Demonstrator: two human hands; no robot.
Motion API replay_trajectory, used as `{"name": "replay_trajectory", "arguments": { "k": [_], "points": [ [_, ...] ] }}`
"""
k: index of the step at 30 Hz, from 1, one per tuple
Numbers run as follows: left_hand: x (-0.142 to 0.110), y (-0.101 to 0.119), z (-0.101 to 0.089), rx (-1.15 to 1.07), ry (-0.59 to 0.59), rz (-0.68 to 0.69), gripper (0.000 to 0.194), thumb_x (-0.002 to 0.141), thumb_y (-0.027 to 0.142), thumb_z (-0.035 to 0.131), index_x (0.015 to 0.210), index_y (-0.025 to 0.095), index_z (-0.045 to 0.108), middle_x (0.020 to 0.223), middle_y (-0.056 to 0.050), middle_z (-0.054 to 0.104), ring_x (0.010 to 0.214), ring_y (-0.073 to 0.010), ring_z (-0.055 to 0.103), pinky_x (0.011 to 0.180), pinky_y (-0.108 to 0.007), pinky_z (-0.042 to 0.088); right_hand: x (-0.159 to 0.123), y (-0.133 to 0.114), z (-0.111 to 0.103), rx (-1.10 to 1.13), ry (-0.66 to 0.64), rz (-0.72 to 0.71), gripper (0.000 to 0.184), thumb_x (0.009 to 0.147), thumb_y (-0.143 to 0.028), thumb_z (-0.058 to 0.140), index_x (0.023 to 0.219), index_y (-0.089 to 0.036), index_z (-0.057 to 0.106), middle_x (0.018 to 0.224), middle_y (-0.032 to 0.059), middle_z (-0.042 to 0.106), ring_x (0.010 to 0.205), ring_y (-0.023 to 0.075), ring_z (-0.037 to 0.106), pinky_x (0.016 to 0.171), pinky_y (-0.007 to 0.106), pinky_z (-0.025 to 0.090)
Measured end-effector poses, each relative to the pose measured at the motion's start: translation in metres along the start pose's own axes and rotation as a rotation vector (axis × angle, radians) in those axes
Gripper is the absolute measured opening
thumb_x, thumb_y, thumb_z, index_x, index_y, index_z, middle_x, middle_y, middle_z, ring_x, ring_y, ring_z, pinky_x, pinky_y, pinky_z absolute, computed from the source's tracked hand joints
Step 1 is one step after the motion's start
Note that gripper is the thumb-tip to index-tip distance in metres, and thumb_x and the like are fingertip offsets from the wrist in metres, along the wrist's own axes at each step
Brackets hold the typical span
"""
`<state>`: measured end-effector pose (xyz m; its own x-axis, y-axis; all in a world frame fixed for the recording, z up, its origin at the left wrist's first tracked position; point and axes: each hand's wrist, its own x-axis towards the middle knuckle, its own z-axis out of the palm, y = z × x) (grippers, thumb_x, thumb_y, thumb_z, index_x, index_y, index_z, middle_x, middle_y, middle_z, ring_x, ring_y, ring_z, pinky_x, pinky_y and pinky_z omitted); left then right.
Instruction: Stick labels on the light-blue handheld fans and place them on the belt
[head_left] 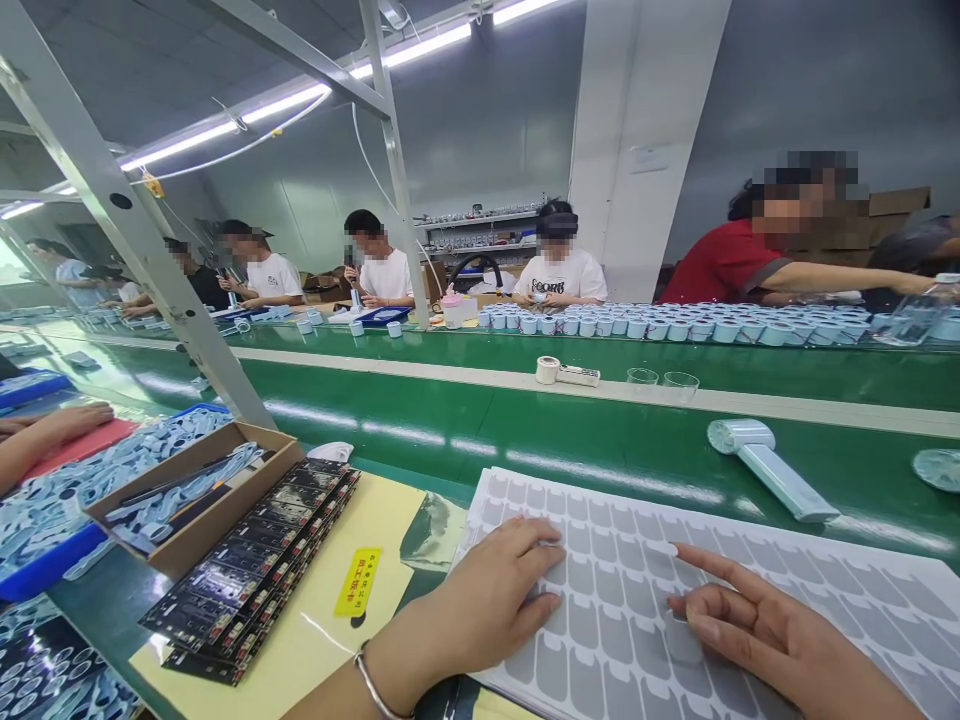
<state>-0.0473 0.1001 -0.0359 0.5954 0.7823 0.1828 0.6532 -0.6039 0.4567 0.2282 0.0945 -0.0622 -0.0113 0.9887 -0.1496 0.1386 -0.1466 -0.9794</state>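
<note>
A stack of white sheets with rows of grey stickers lies in front of me. My left hand, a silver bangle on its wrist, rests on the left part of the top sheet with its fingers loosely bent and lying flat. Over the middle of the sheet, my right hand has its index finger stretched out. Its thumb and a curled finger close on a grey sticker, which looks partly lifted; the fingertips hide some of it. Left of the sheets, black circuit boards are stacked on yellow paper.
A cardboard box of light-blue parts and a blue tray stand at left, near a co-worker's hand. Across the green conveyor lie a light-blue handheld fan, a tape roll and many cups. Several people sit opposite.
</note>
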Motion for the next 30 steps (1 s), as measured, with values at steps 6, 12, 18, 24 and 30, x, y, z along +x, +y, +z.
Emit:
{"name": "replay_trajectory", "arguments": {
  "k": [6, 12, 18, 24, 30],
  "points": [
    [0.001, 0.0018, -0.0013, 0.013, -0.02, -0.004, 0.041, 0.09, 0.021, 0.059, 0.131, 0.018, 0.057, 0.139, -0.014, 0.056, 0.132, -0.026, 0.048, 0.114, -0.045, 0.037, -0.0001, 0.0067, 0.0031, 0.038, -0.001, 0.021, 0.069, 0.065, -0.054, 0.076, 0.123, -0.019, 0.061, 0.07, 0.0022, 0.071, 0.095, 0.0293, 0.072, 0.081, 0.03, 0.058],
    [0.0011, 0.0018, -0.0014, 0.022, -0.022, -0.005, 0.042, 0.09, 0.023, 0.058, 0.132, 0.021, 0.056, 0.14, -0.012, 0.056, 0.133, -0.0262, 0.048, 0.113, -0.046, 0.039, -0.0036, 0.0019, 0.004, 0.012, 0.03, 0.057, 0.07, 0.067, -0.055, 0.075, 0.126, -0.02, 0.06, 0.073, 0.0015, 0.071, 0.098, 0.0294, 0.072, 0.086, 0.029, 0.058],
    [0.0007, 0.0029, -0.0023, 0.027, -0.023, 0.004, 0.042, 0.09, 0.021, 0.058, 0.133, 0.02, 0.055, 0.14, -0.012, 0.056, 0.134, -0.0256, 0.047, 0.113, -0.045, 0.039, -0.0004, 0.0047, 0.001, -0.004, 0.014, -0.018, 0.064, 0.066, -0.052, 0.077, 0.12, -0.02, 0.066, 0.07, 0.0023, 0.071, 0.095, 0.0313, 0.073, 0.081, 0.033, 0.061],
    [0.001, 0.0026, -0.0019, 0.032, -0.024, -0.001, 0.041, 0.09, 0.021, 0.058, 0.131, 0.02, 0.056, 0.14, -0.012, 0.057, 0.133, -0.0259, 0.048, 0.114, -0.046, 0.038, 0.0007, 0.0058, -0.0002, 0.017, 0.02, -0.024, 0.059, 0.065, -0.051, 0.078, 0.115, -0.021, 0.068, 0.068, 0.0025, 0.07, 0.095, 0.0322, 0.073, 0.078, 0.033, 0.061],
    [0.0018, 0.0033, -0.0039, 0.045, -0.049, -0.011, 0.042, 0.091, 0.022, 0.058, 0.132, 0.017, 0.056, 0.141, -0.013, 0.055, 0.134, -0.0255, 0.046, 0.115, -0.044, 0.038, 0.0005, 0.0079, 0.0016, 0.056, 0.009, 0.0, 0.062, 0.065, -0.049, 0.078, 0.119, -0.02, 0.065, 0.068, 0.0017, 0.069, 0.093, 0.0307, 0.073, 0.078, 0.032, 0.06]
  ]
}}
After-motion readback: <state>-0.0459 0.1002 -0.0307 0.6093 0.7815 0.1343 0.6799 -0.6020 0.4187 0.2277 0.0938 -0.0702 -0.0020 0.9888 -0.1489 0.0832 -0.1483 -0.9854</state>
